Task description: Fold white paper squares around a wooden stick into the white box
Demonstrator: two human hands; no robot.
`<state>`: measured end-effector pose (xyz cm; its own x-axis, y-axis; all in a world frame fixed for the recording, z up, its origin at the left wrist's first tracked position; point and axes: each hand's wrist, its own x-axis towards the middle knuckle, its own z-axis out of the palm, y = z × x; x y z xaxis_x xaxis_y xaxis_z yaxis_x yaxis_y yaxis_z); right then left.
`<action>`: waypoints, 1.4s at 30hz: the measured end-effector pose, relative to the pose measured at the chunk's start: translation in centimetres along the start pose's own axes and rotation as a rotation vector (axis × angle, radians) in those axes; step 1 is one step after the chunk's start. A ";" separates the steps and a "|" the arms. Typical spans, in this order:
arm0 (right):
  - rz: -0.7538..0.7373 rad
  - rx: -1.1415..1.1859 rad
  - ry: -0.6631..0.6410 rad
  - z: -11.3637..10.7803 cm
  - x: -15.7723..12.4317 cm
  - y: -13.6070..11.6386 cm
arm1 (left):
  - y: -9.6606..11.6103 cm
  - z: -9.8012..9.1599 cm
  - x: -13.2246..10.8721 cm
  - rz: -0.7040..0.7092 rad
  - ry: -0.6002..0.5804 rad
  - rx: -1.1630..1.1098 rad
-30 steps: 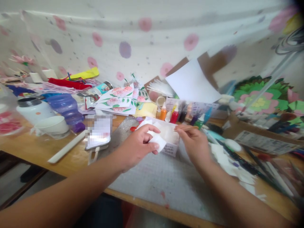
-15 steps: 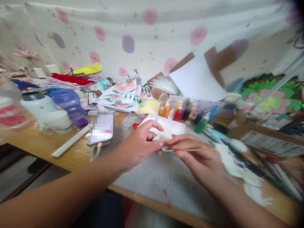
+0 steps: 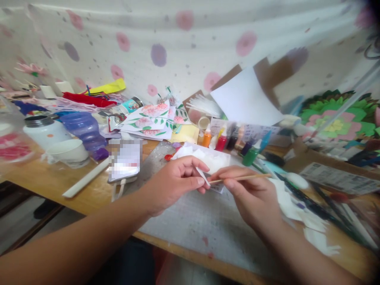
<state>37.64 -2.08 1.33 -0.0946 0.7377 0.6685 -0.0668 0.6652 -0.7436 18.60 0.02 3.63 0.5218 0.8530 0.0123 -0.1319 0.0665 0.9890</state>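
Observation:
My left hand [image 3: 187,177] is closed, pinching a small piece of white paper [image 3: 203,176] between thumb and fingers. The paper is seen nearly edge-on as a narrow strip. My right hand [image 3: 247,186] grips a thin wooden stick [image 3: 255,177], held almost level. The stick's left tip meets the lower end of the paper, or lies just beside it. Behind the hands, crumpled white tissue-like pieces [image 3: 215,158] lie on a white sheet, partly hidden by my fingers. Both hands are above a grey work mat [image 3: 190,229].
Paint bottles, among them an orange one [image 3: 207,136] and a green one [image 3: 251,153], stand behind my hands. A phone [image 3: 124,160] and a white tube [image 3: 86,178] lie to the left. White paper strips [image 3: 286,200] and a cardboard box [image 3: 338,170] are on the right.
The white paper in my left hand has turned from a broad, spread face to a narrow edge. The stick's right end tilts up a little more, its tip now at the paper.

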 end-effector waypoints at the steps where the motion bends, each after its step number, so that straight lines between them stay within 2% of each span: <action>1: 0.006 0.016 0.000 0.0 -0.1 0.1 | 0.0 0.0 0.0 -0.001 0.002 0.001; 4: -0.005 0.014 -0.005 0.0 -0.1 0.0 | 0.0 0.1 0.0 -0.004 0.009 0.012; 11: -0.078 -0.174 -0.050 0.1 0.4 -0.7 | 0.0 0.1 0.1 -0.001 0.019 0.081; 16: -0.075 -0.188 -0.033 0.1 0.4 -0.8 | 0.0 0.1 0.0 0.009 0.028 0.105; 27: 0.064 0.080 0.020 0.1 -0.5 0.5 | 0.2 0.4 0.0 0.024 0.033 0.084; 34: 0.067 0.179 0.039 0.1 -0.6 1.1 | 0.1 0.4 -0.1 0.032 0.034 0.099; 38: 0.045 0.127 0.014 0.2 -0.5 0.7 | -0.1 0.4 0.0 0.020 0.044 0.107; 42: -0.046 -0.044 -0.033 0.2 -0.3 0.0 | 0.0 0.5 0.1 0.010 0.066 0.124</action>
<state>37.52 -2.32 1.19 -0.1252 0.7025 0.7006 -0.0279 0.7034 -0.7102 19.05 -0.19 3.73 0.4634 0.8860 0.0163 -0.0295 -0.0030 0.9996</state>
